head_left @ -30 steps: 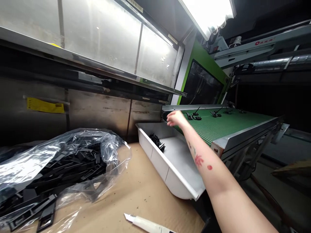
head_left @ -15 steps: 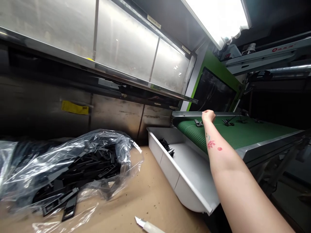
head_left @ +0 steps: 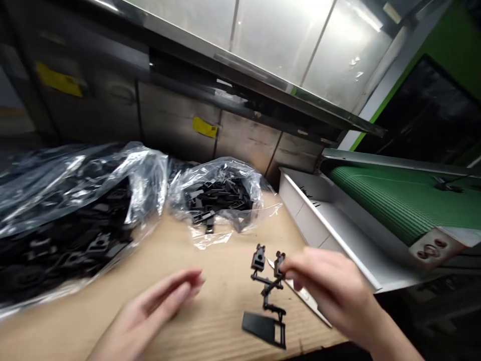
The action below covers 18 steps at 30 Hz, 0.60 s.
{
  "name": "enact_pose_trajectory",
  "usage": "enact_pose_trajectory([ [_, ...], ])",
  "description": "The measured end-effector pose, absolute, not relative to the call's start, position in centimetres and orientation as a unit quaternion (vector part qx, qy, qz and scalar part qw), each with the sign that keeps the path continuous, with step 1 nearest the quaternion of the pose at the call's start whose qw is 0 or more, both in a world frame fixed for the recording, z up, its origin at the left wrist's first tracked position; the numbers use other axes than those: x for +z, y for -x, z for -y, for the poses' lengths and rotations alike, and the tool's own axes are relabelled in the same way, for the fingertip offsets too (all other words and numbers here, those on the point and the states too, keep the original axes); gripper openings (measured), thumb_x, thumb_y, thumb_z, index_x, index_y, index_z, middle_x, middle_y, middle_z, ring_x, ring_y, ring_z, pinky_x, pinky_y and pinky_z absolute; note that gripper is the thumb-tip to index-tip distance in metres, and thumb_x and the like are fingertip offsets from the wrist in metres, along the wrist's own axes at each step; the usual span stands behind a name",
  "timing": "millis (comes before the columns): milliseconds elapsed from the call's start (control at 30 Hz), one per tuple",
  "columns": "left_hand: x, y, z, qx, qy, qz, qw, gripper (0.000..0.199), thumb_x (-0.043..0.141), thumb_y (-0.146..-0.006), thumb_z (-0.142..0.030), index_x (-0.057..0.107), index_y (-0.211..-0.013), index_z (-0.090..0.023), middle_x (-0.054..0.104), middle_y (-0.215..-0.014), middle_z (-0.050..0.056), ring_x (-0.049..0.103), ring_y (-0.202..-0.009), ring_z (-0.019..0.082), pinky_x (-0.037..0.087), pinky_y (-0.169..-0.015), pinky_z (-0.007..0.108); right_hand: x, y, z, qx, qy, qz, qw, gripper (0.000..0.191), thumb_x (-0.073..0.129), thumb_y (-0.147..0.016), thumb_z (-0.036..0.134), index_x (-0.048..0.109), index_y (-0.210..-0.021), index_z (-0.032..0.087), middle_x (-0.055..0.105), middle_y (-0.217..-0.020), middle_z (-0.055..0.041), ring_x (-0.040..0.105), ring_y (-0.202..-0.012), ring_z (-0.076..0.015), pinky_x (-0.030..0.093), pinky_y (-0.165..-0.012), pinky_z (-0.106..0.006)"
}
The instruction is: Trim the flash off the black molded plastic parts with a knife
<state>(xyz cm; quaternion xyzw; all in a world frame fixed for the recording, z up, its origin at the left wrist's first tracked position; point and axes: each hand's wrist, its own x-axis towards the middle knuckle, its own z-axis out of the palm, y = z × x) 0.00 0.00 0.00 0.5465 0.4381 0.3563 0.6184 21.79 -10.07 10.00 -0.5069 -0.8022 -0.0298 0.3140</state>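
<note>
My right hand (head_left: 330, 288) is closed on a black plastic molded sprue (head_left: 266, 293), gripping one of its two small upper blocks. A flat tapered piece (head_left: 263, 327) with a rectangular cutout hangs at the sprue's lower end. To the left, my left hand (head_left: 161, 306) has its fingers stretched out, somewhat blurred, with nothing visible in them and apart from the sprue. Partly behind the sprue and my right hand, a utility knife (head_left: 306, 297) lies on the brown cardboard surface (head_left: 225, 286).
Two clear plastic bags, one large (head_left: 146, 188) at left and one smaller (head_left: 255, 185) behind, hold black plastic parts. At right stands a white bin (head_left: 338, 235) with dark pieces inside. Beyond it runs a green conveyor belt (head_left: 398, 195) carrying another black piece (head_left: 447, 185).
My right hand has come back from the conveyor to above the cardboard, with the black sprue in it. My left hand has come into view, and the camera has turned left.
</note>
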Motion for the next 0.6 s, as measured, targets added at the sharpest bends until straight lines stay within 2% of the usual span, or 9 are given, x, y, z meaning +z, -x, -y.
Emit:
enact_pose_trajectory([
  [33,0.4,-0.4,0.3,0.342,-0.519,-0.395,0.676,0.062,0.062,-0.062,-0.063,0.057,-0.103,-0.017,0.062,-0.106,0.009,0.054,-0.103,0.028,0.041,-0.094,0.038,9.4,-20.7,10.4,-0.021,0.48,0.824,0.3,0.019,0.038,-0.085,0.012,0.058,-0.084,0.012,0.056,-0.062,-0.0016,0.051,-0.056,-0.009,0.041,-0.053,-0.02],
  [67,0.8,-0.9,0.6,0.333,-0.494,-0.346,0.725,0.066,0.059,-0.065,-0.063,0.051,-0.112,-0.017,0.058,-0.112,0.009,0.052,-0.107,0.027,0.041,-0.094,0.036,8.9,-19.9,10.6,-0.015,0.454,0.843,0.287,0.021,0.036,-0.086,0.012,0.057,-0.085,0.011,0.057,-0.064,-0.0029,0.05,-0.058,-0.0097,0.041,-0.054,-0.021],
  [167,1.2,-2.8,1.5,0.267,-0.515,-0.265,0.771,0.054,0.049,-0.078,-0.053,0.045,-0.118,-0.017,0.061,-0.107,0.012,0.059,-0.096,0.025,0.049,-0.081,0.036,7.7,-18.1,10.4,0.016,0.404,0.872,0.275,0.022,0.035,-0.087,0.012,0.056,-0.085,0.012,0.057,-0.066,-0.0032,0.049,-0.059,-0.0095,0.04,-0.056,-0.02],
  [233,0.8,-3.9,2.2,0.269,-0.565,-0.266,0.733,0.037,0.05,-0.079,-0.039,0.054,-0.106,-0.014,0.064,-0.099,0.012,0.061,-0.09,0.025,0.051,-0.076,0.035,6.9,-17.4,10.0,0.048,0.4,0.866,0.297,0.019,0.037,-0.086,0.011,0.055,-0.082,0.014,0.058,-0.067,-0.0012,0.05,-0.06,-0.0081,0.041,-0.057,-0.017],
  [333,0.0,-4.7,2.8,0.335,-0.606,-0.303,0.655,0.02,0.054,-0.072,-0.026,0.063,-0.085,-0.014,0.064,-0.098,0.009,0.058,-0.096,0.025,0.045,-0.086,0.034,5.2,-17.1,9.2,0.062,0.433,0.841,0.319,0.017,0.04,-0.083,0.009,0.055,-0.08,0.016,0.059,-0.069,-0.0008,0.053,-0.063,-0.0086,0.042,-0.059,-0.017],
  [467,-0.7,-4.2,1.7,0.384,-0.665,-0.348,0.539,0.02,0.052,-0.072,-0.026,0.066,-0.083,-0.018,0.065,-0.096,0.006,0.056,-0.097,0.024,0.042,-0.09,0.035,3.2,-17.9,8.7,0.044,0.478,0.791,0.379,0.015,0.042,-0.084,0.009,0.055,-0.08,0.015,0.056,-0.062,0.0003,0.052,-0.054,-0.0077,0.043,-0.053,-0.018],
  [533,-1.1,-3.4,0.8,0.389,-0.693,-0.372,0.479,0.02,0.053,-0.072,-0.027,0.068,-0.082,-0.018,0.064,-0.095,0.007,0.056,-0.095,0.027,0.041,-0.09,0.042,2.6,-18.7,8.9,0.026,0.503,0.757,0.416,0.013,0.045,-0.083,0.009,0.055,-0.082,0.015,0.055,-0.06,0.0017,0.053,-0.051,-0.0067,0.043,-0.052,-0.017],
  [600,-1.5,-2.6,0.2,0.411,-0.711,-0.397,0.41,0.019,0.056,-0.07,-0.028,0.068,-0.081,-0.018,0.059,-0.108,0.01,0.048,-0.106,0.032,0.031,-0.096,0.049,2.3,-19.4,9.4,-0.01,0.52,0.724,0.454,0.013,0.047,-0.082,0.007,0.056,-0.086,0.017,0.056,-0.061,0.0024,0.054,-0.052,-0.0063,0.044,-0.053,-0.017],
])
